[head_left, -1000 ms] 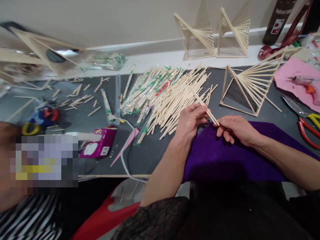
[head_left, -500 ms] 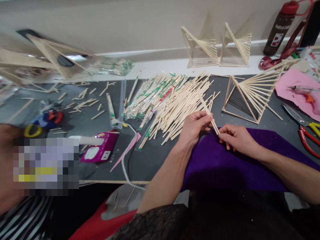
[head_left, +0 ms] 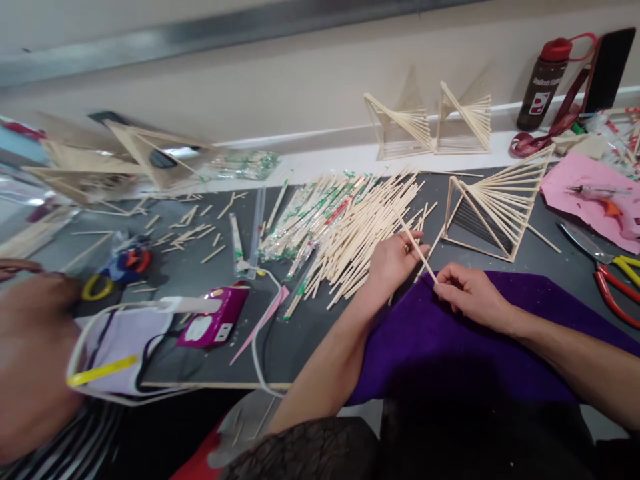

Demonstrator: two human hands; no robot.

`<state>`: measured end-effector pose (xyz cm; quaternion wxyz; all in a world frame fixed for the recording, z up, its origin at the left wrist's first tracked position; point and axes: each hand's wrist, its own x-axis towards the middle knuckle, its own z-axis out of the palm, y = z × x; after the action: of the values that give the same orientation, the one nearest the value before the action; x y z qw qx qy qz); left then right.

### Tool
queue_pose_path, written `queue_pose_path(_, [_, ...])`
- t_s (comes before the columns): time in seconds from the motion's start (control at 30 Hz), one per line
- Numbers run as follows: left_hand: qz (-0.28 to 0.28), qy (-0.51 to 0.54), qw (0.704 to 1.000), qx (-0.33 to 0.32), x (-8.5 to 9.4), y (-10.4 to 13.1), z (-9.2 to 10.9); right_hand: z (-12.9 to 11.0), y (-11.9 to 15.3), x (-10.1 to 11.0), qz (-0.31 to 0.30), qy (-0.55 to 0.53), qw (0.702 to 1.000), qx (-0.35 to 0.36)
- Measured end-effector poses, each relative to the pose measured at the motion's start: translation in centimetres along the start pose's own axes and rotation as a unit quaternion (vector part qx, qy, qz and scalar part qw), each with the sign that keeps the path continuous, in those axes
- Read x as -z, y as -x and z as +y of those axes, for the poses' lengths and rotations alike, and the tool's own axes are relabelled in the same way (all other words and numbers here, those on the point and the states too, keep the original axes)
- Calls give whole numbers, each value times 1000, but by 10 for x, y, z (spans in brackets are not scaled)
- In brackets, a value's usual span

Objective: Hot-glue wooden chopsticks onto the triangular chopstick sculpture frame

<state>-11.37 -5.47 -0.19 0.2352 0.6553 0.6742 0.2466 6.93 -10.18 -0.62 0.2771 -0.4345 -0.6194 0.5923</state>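
Observation:
A thin bare wooden stick (head_left: 425,263), like a chopstick, slants up and left from my right hand (head_left: 470,297), which pinches its lower end. My left hand (head_left: 395,260) is at the right edge of a heap of loose wooden sticks (head_left: 367,237), fingers apart. The held stick crosses in front of its fingertips; I cannot tell whether they touch it. Right of the heap stands a twisted frame of glued sticks (head_left: 505,207). A purple cloth (head_left: 440,353) lies under my forearms.
Paper-wrapped chopsticks (head_left: 305,213) lie left of the heap. Pliers (head_left: 603,267) and a glue gun (head_left: 607,200) on pink sheet are at right. Two stick frames (head_left: 463,123) and a bottle (head_left: 543,87) stand by the wall. A magenta box (head_left: 215,317) with a white cable and a co-worker's arm (head_left: 35,353) are left.
My left fingers have loosened from the pinch they had on the sticks. Two sticks were side by side between my hands; now my right hand holds one. The view has tilted up and left.

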Motion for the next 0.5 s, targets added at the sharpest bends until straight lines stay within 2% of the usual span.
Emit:
queue_pose_path(0.07, [37, -137, 989, -39, 4, -23, 1, 0, -1, 0, -7, -6, 1000, -3])
queue_pose_path(0.13, [62, -229, 970, -58, 6, -48, 0, -1, -2, 1, -14, 3, 1000, -6])
queue_pose_path(0.23, [37, -327, 944, -19, 4, -76, -3, -4, -3, 2, -22, 16, 1000, -13])
queue_pose_path(0.3, [16, -353, 935, 2, 2, -83, -6, -6, -4, 2, -28, 16, 999, -18])
queue_pose_path(0.5, [-15, -389, 921, -5, 5, -80, -9, -3, -4, 2, -40, 13, 999, 1])
